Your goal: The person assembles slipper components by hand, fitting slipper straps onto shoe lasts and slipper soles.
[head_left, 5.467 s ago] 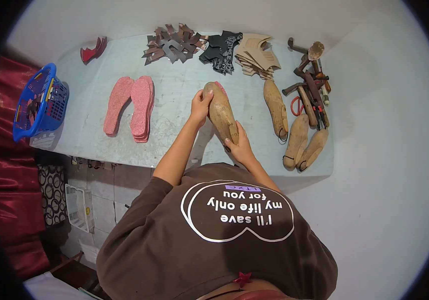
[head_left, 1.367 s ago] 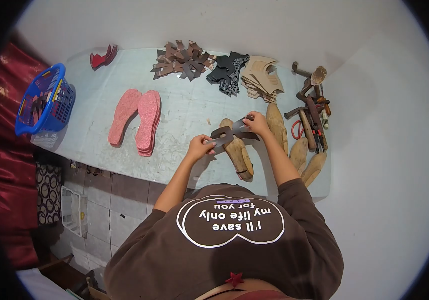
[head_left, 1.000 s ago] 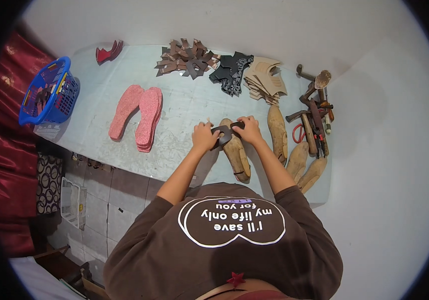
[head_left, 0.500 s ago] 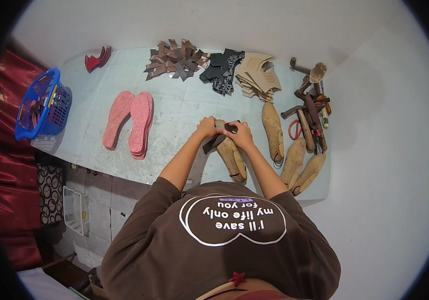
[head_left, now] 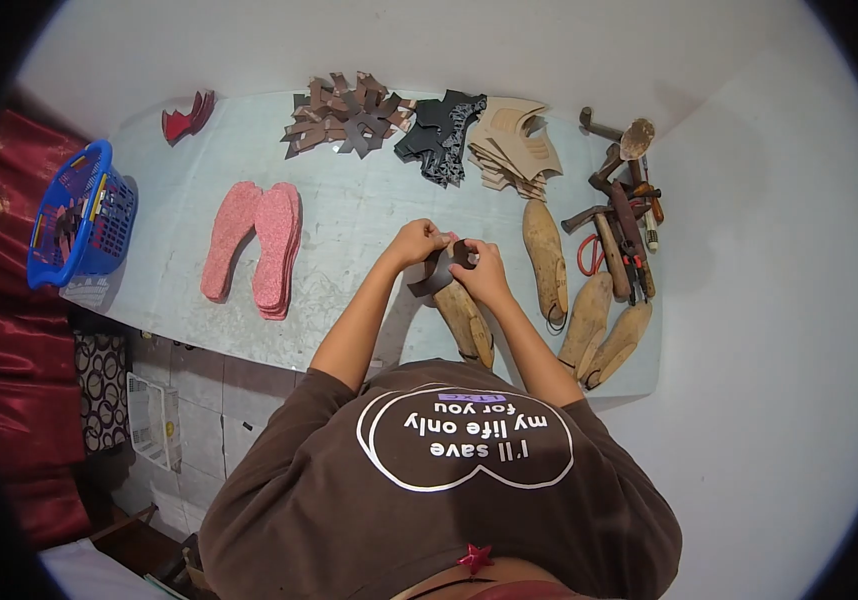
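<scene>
A wooden shoe last point(head_left: 466, 318) lies on the table in front of me, heel end toward my body. Across its far end is a dark brown shoe upper piece point(head_left: 433, 277), looped like a strap. My right hand point(head_left: 486, 272) pinches the right end of this piece, which stands up beside the last. On the left, my left hand point(head_left: 419, 243) is closed at the far tip, thumb and fingers pressed together. What the left fingers hold is too small to make out.
Pink insoles point(head_left: 276, 250) lie left of my hands. Behind are brown strap pieces point(head_left: 354, 115), black cutouts point(head_left: 441, 140) and beige cutouts point(head_left: 514, 145). To the right are more lasts point(head_left: 545, 262), hammers point(head_left: 604, 225) and red-handled scissors point(head_left: 590, 256). A blue basket point(head_left: 79, 215) stands far left.
My left hand has shifted slightly left and up, away from my right hand. The brown piece now shows more of its strap, bowed out at the left of the last.
</scene>
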Tool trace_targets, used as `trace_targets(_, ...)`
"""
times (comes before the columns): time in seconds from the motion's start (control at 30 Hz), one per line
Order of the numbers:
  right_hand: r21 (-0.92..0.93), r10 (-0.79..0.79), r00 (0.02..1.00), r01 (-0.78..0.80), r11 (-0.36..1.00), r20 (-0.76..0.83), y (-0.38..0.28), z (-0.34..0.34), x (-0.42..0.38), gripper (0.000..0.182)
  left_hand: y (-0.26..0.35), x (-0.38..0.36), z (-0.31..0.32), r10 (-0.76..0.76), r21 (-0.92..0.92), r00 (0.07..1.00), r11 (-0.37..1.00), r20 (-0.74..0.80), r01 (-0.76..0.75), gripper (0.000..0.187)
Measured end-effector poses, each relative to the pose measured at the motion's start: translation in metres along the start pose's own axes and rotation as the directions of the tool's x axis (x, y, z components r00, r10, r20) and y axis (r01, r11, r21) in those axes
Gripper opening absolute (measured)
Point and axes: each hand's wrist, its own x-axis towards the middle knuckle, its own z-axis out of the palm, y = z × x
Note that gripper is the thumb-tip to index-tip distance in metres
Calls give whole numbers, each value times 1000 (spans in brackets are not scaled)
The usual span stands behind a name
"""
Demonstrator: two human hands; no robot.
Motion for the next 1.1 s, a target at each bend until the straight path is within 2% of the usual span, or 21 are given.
trace_targets(0.07, 58, 9, 1000, -9, 998, -7, -4, -4, -5, 55, 10, -6, -3, 19, -157, 998, 988, 67, -8, 41)
trace_targets(0.1, 63, 0, 1000, 2, 998, -29, -7, -7, -8, 55, 15, -11, -4, 18, -156, 998, 988, 66, -7, 41)
trace_targets(0.17, 69, -8, 999, 12, 998, -53, -12, -14, -13, 55, 25, -21, -5, 140, -186, 985, 975, 101, -120, 38)
trace_targets(0.27, 110, -17, 999, 21, 994, -40, -16, -21, -21, 57, 41, -35, -10, 154, -218, 973, 969, 172, -115, 39)
trace_targets(0.47, 146, -99, 994, 104, 984, -44, -16, -31, -27, 61, 56, -52, -11, 190, -218, 972, 963, 140, -157, 43)
trace_targets(0.57, 82, -112, 993, 115, 990, -42, -21, -34, -32, 65, 57, -56, -9, 230, -163, 968, 964, 106, -211, 41)
trace_targets(0.63, 97, -33, 999, 37, 995, -41, -27, -35, -35, 70, 62, -60, -10, 229, -158, 967, 965, 112, -210, 39)
trace_targets(0.9, 122, -92, 996, 93, 988, -14, -25, -36, -39, 72, 67, -58, -9, 187, -181, 979, 969, 77, -170, 30)
trace_targets(1.03, 36, -109, 994, 110, 993, -21, -25, -37, -44, 74, 76, -65, -8, 219, -94, 975, 972, 46, -214, 27)
trace_targets(1.1, 58, -97, 995, 98, 993, -28, -23, -36, -45, 75, 81, -70, -6, 232, -59, 973, 971, 20, -230, 26)
